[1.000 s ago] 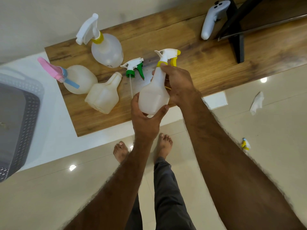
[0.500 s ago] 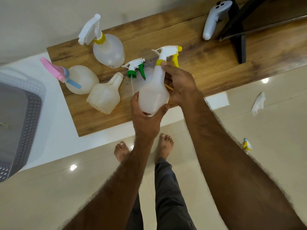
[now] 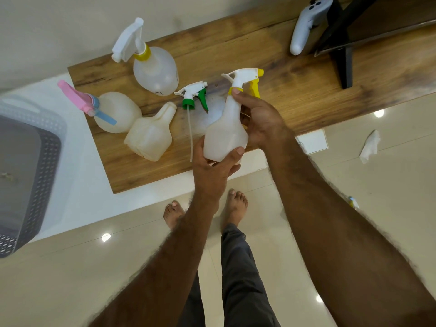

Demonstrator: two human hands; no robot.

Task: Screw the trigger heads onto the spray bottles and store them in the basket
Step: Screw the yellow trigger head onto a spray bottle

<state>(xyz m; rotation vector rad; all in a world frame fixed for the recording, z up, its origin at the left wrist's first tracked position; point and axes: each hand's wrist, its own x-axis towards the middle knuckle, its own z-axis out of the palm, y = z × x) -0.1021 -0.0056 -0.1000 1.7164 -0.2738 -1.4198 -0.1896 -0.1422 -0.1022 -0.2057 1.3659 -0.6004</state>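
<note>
Four bottles show in the head view: one held, three on the wooden tabletop [image 3: 306, 95].

Held item: translucent spray bottle [image 3: 225, 135], tilted, above the near edge of the tabletop. A white and yellow trigger head [image 3: 245, 77] sits on its neck, nozzle pointing right.
- Left hand [image 3: 212, 171]: cups the base from below, thumb and fingers curled up round both sides.
- Right hand [image 3: 262, 119]: wrapped round the neck and shoulder, one fingertip on the yellow collar [image 3: 233, 90].

On the tabletop:
- Green and white trigger head [image 3: 194, 94], loose, lying just left of the held bottle, dip tube running toward the near edge.
- Headless bottle [image 3: 149, 138], on its side, open neck near the green head.
- Pink-headed bottle [image 3: 115, 112], on its side, touching the headless one.
- White-headed bottle [image 3: 155, 69], behind those two.
- White controller [image 3: 306, 24], far right, beside a black stand [image 3: 344, 55].

The grey perforated basket [image 3: 44, 175] is at the left edge, well apart from the hands. A crumpled tissue [image 3: 369, 147] lies on the floor at right.
</note>
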